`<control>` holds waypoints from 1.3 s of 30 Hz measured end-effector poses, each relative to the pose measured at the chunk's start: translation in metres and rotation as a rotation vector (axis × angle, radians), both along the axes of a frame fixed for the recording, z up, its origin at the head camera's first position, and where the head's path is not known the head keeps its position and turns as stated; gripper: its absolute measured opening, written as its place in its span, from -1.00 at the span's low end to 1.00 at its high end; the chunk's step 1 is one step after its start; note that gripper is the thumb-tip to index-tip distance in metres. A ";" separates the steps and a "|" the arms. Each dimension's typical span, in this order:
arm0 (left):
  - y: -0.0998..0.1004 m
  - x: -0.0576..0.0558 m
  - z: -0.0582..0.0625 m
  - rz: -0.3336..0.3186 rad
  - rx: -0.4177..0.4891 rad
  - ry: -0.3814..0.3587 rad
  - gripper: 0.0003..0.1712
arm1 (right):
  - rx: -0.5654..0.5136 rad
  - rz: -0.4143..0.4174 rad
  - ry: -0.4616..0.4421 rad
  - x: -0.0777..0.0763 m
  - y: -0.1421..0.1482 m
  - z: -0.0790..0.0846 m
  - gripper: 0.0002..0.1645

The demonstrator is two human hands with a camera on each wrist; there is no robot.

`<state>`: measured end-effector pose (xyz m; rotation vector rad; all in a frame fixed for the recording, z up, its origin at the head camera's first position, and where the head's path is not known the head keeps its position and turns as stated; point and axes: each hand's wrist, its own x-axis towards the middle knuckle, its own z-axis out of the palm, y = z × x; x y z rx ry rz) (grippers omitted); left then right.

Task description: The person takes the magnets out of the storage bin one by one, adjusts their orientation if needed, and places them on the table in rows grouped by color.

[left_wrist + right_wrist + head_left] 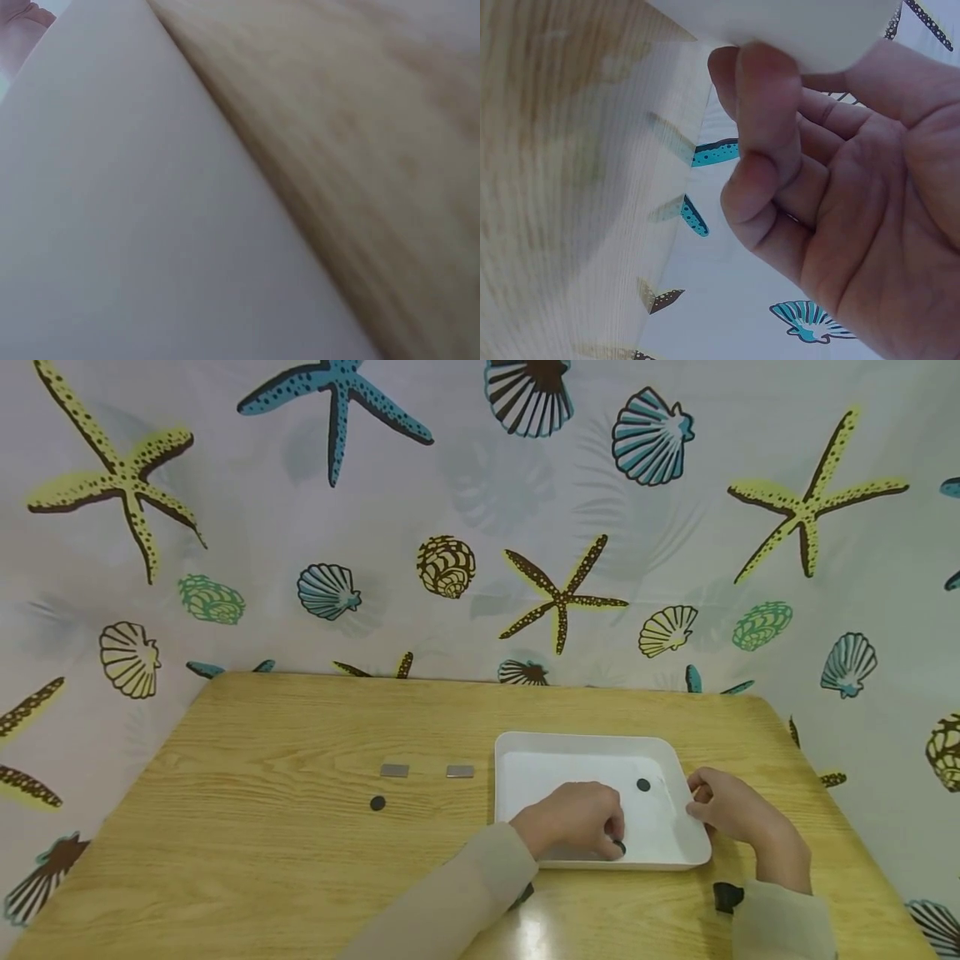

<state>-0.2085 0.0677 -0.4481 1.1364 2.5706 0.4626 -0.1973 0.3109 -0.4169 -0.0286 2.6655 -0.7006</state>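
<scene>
A shallow white tray (577,752) sits on the wooden table. My left hand (577,814) is inside it, near the front wall, with thumb and fingers pinching a small black disc (620,847). Another black disc (643,785) lies on the tray floor farther back and right. At the tray's right side, my right hand (731,806) grips the rim between thumb and fingers. The right wrist view shows that hand's curled fingers (769,105) against the white tray edge (802,30). Mostly sleeve and table fill the left wrist view.
Left of the tray, two grey rectangular plates (394,771) (460,772) lie apart on the table (247,843). A third black disc (378,803) lies in front of the left plate. Behind the table hangs a curtain (465,635) printed with shells and starfish.
</scene>
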 end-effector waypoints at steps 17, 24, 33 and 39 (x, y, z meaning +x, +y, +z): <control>-0.014 -0.013 0.016 0.028 0.099 0.078 -0.93 | -0.028 0.013 0.016 0.004 0.000 0.003 -0.63; -0.027 -0.015 0.028 0.029 0.118 0.125 -0.91 | -0.018 0.015 0.022 0.005 -0.002 0.004 -0.63; -0.043 -0.017 0.046 0.053 0.145 0.143 -0.89 | -0.019 0.014 0.016 0.004 -0.002 0.003 -0.62; -0.057 -0.019 0.053 0.074 0.168 0.165 -0.87 | -0.014 0.006 0.005 0.003 -0.002 0.003 -0.60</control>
